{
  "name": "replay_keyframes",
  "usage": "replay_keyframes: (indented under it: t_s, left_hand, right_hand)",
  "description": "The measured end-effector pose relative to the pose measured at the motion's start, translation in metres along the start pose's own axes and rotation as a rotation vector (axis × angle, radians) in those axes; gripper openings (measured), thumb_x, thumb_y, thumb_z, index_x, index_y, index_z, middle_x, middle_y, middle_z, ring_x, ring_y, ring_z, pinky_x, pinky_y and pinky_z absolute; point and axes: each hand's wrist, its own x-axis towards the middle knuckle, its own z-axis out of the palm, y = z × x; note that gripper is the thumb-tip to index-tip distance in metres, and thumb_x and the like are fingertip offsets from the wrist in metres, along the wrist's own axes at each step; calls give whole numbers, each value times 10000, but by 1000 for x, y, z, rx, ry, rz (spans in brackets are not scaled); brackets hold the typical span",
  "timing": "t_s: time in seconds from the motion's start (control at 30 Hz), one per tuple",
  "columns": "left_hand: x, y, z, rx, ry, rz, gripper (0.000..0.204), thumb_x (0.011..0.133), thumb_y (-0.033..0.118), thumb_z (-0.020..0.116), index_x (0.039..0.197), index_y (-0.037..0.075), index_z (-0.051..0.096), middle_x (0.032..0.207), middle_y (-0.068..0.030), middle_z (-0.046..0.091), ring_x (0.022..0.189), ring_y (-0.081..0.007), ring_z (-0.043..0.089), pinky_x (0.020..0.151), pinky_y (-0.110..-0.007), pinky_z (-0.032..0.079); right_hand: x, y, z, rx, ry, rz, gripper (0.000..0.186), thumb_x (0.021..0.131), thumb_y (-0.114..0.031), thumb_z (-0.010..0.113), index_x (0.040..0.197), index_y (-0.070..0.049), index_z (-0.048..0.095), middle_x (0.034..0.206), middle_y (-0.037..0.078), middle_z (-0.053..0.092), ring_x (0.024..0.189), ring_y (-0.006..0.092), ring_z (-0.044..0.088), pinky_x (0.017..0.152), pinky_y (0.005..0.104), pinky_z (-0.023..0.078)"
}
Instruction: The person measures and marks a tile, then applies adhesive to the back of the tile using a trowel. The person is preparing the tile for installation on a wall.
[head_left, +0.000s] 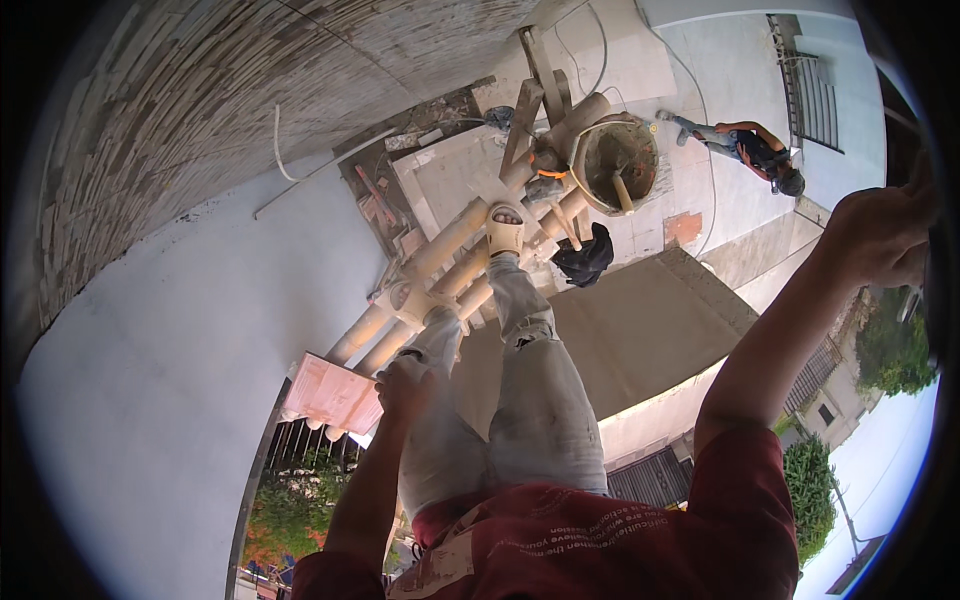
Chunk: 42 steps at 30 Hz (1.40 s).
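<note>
My left hand [405, 390] is low in front of my left thigh, its fingers curled at the edge of a flat, pinkish rectangular board [335, 393]. The board, which it appears to grip, covers part of the round poles behind it. Raised at the far right, my right hand [885, 235] has bent fingers. Whatever it holds is lost in the dark rim of the picture. I stand in light slides on several thick round poles [447, 240]. A large bucket [615, 165] of grey mix, with a stick-like handle in it, sits ahead of my feet.
A grey wall [170, 350] rises close on the left, with stacked-stone cladding [200, 120] beyond. Black cloth [585, 257] hangs by the poles. Below lie a flat ledge [640, 325] and the ground, where another person [750, 150] stands. A loose cable [700, 100] crosses the ground.
</note>
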Motion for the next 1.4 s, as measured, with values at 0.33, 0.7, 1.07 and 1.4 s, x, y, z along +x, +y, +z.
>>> replay_keyframes:
  t_s: [0.33,0.7,1.07,1.4]
  left_hand:
    - [283,285,-17,-502,-198,447,751,857,535,741,1209,-111,585,1066,-180,680,955,-237,669,887,-352,529]
    - [402,453,49,-1105,-266,196,659,859,433,776,1222,-73,561,1165,-165,599,1028,-265,596,937,-423,513]
    - [262,241,-13,-1138,-284,374,533,916,441,717,1229,50,533,1164,-93,574,1033,-201,587,855,-432,518]
    - [106,16,-37,-755,-48,201,534,821,298,820,1122,-75,584,911,-102,653,694,-144,619,579,-313,507]
  right_hand:
    - [-621,101,-17,-470,-1418,1255,509,842,-206,741,1278,-8,566,1252,228,602,1129,401,622,947,468,520]
    - [-733,175,12,-696,-1411,1167,393,870,-252,631,1234,-111,582,1211,183,609,1168,395,567,1020,523,415]
    - [-546,16,-73,-296,-1244,1576,341,826,-260,628,925,65,596,840,310,640,854,497,631,750,523,509]
    - [-184,-79,-179,132,-344,1763,195,980,-195,651,947,-73,502,636,-4,502,439,97,498,382,267,415]
